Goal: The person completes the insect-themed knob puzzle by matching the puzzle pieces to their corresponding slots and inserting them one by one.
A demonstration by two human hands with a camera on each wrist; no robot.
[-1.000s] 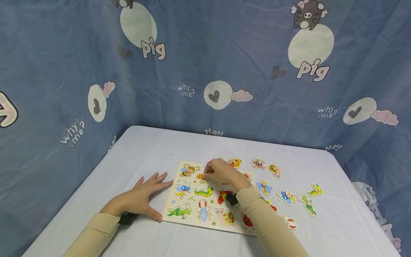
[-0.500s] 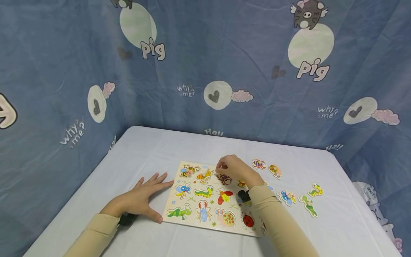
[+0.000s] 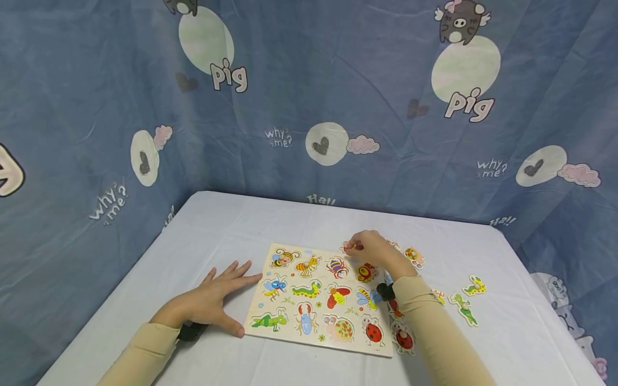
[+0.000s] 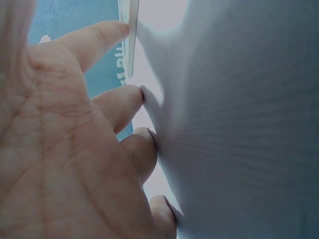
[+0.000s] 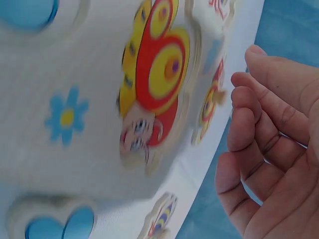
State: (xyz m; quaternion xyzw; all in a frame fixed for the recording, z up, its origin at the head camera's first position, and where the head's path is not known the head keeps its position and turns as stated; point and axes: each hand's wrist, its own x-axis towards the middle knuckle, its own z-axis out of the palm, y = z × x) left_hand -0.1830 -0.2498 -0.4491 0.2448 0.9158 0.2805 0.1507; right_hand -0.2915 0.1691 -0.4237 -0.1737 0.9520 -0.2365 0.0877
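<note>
A flat wooden puzzle board [image 3: 352,347] printed with bugs lies on the white cloth. My left hand [image 3: 212,295] rests spread on the cloth, thumb and a finger touching the board's left edge [image 4: 132,45]. My right hand [image 3: 376,250] hovers past the board's far edge over a red and yellow butterfly piece [image 5: 205,113]. Its fingers curve loosely; in the right wrist view they stand a small gap from the piece's knob [image 5: 219,96]. An orange ant piece [image 3: 305,266] with a knob lies on its picture in the back row.
More knobbed bug pieces lie right of the board: a snail [image 3: 413,256], a caterpillar [image 3: 475,285], a grasshopper [image 3: 465,311] and a ladybug [image 3: 403,340]. The right forearm covers several others. A blue patterned curtain [image 3: 270,177] hangs behind the table.
My right hand has let go of the ant piece, leaving it on the board, and moved right to the butterfly piece beyond the far edge. The left hand has stayed still.
</note>
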